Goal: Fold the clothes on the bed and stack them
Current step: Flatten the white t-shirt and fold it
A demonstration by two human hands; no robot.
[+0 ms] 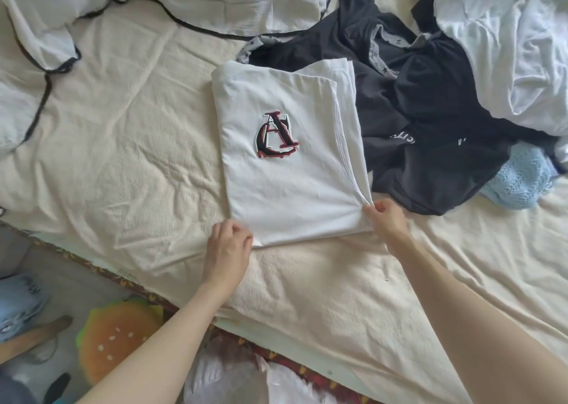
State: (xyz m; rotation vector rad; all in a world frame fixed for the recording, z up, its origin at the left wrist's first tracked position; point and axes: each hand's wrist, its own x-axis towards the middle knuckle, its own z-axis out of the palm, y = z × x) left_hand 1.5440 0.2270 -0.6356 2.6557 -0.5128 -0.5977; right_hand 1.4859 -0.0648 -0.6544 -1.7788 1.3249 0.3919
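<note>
With both hands at the near edge, the white T-shirt (285,160) lies partly folded on the bed (123,145), logo face up, its long axis running straight away from the person toward the pillows (215,0). Left hand (229,245) sits at the near left corner, fingers curled in on the hem — pinching it, I'd say, though the fingertips are tucked out of sight. Right hand (385,217) has the near right corner, thumb and fingers nipped on the gathered layers, cloth puckering up to the grip. So each hand owns a corner, and the shirt stretches forward from them both, neither clearly the nearer.

That's the relation that counts: the near hem is in hand, the far edge is well up the bed, so the likely fold carries the near end away over the logo to halve the length.

Just right of the shirt, and partly under its far edge, the dark garment (430,120) waits in a heap, a pale blue knit (519,179) beyond it. Nothing stacked yet.
</note>
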